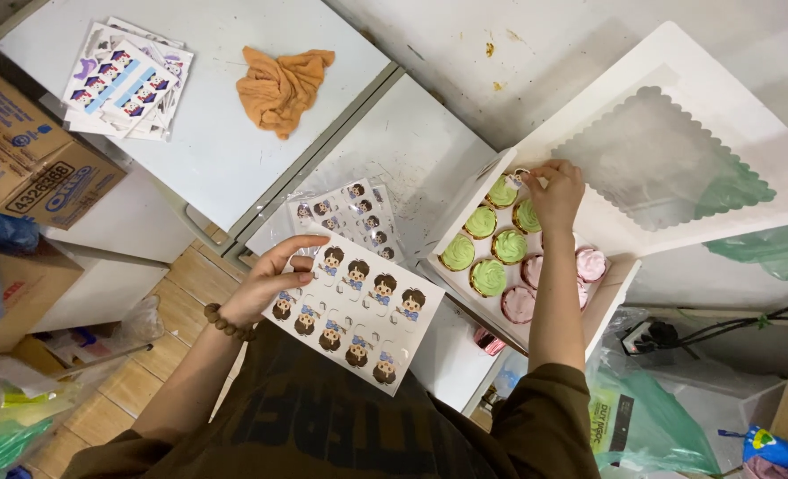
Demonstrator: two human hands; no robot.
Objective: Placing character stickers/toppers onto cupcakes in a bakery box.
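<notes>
The left hand (265, 282) has its grip closed on the upper left edge of a sticker sheet (356, 312) of small cartoon figures, thumb on top, fingers curled over the rim. The sheet lies nearly flat above the person's lap, its long axis running from upper left to lower right. The right hand (555, 191) pinches a small topper with its fingertips at the far corner of the white cupcake box (613, 302), over the green-frosted cupcakes (489, 241). The box sits on the white bench (411, 142), lid open.

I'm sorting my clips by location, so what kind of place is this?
Probably a small home bakery or back room: a windowed cake box of frosted cupcakes, a sheet of cartoon toppers in the left hand, and cardboard cartons stacked nearby.
</notes>
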